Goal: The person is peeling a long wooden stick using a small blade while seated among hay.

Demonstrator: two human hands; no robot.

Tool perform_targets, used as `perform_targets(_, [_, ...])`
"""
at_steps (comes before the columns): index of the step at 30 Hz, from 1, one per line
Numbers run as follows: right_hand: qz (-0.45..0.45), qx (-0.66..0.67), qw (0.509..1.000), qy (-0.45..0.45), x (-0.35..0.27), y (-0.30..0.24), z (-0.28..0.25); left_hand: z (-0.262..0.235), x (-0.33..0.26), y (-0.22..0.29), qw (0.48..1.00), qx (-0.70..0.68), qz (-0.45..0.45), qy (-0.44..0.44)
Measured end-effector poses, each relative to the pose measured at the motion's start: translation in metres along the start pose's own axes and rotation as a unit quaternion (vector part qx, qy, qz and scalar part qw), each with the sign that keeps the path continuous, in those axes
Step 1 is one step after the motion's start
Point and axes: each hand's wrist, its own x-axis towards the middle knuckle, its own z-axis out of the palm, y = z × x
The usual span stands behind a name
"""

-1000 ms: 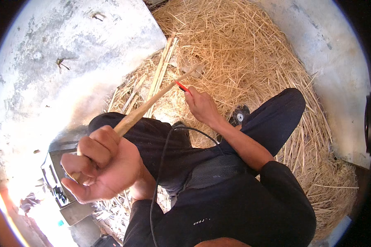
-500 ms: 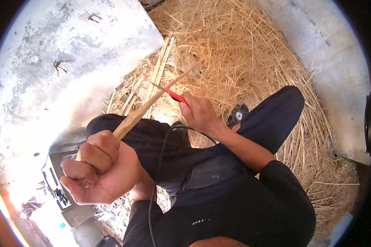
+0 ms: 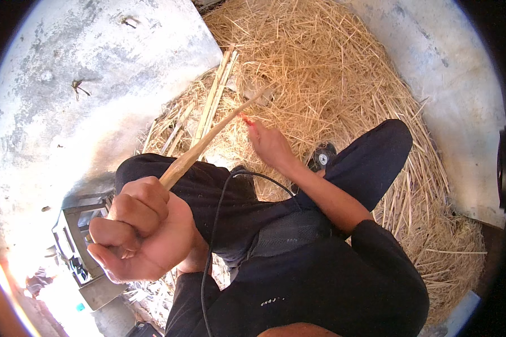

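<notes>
Over straw [image 3: 331,73]: left hand [image 3: 138,230] grips stick [image 3: 208,143] (tip free).

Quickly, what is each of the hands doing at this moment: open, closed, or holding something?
Left hand: closed in a fist around the wooden stick.
Right hand: closed on a small red tool, near the stick's far end.

packages: none in view | signs: none | screens: none | labels: small white printed mark [image 3: 270,301] on the person's black garment, near centre; small round white emblem on dark disc [image 3: 322,159], right of centre on the straw
</notes>
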Motion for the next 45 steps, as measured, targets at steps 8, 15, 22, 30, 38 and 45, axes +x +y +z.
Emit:
perform_targets(8, [-0.117, 0.089, 0.989, 0.021, -0.013, -0.018, -0.009, -0.013, 0.007, 0.003, 1.000, 0.001, 0.007, 0.013])
perform_targets(15, [-0.037, -0.097, 0.993, 0.055, 0.011, 0.026, 0.011, -0.004, 0.000, 0.003, 1.000, 0.011, 0.006, -0.007])
perform_targets(22, [-0.149, 0.023, 0.987, 0.055, -0.016, -0.025, -0.010, -0.003, 0.000, 0.003, 1.000, 0.011, 0.003, -0.021])
perform_targets(30, [-0.079, -0.063, 0.993, 0.057, 0.010, 0.002, 0.000, -0.005, 0.002, 0.005, 1.000, 0.022, 0.001, -0.023])
perform_targets(38, [0.033, -0.133, 0.991, 0.004, 0.031, 0.097, 0.026, 0.009, 0.003, -0.002, 0.999, -0.036, -0.010, -0.017])
perform_targets(45, [0.037, -0.126, 0.991, -0.029, 0.021, 0.009, 0.004, -0.006, 0.031, -0.006, 0.998, -0.036, -0.053, 0.011])
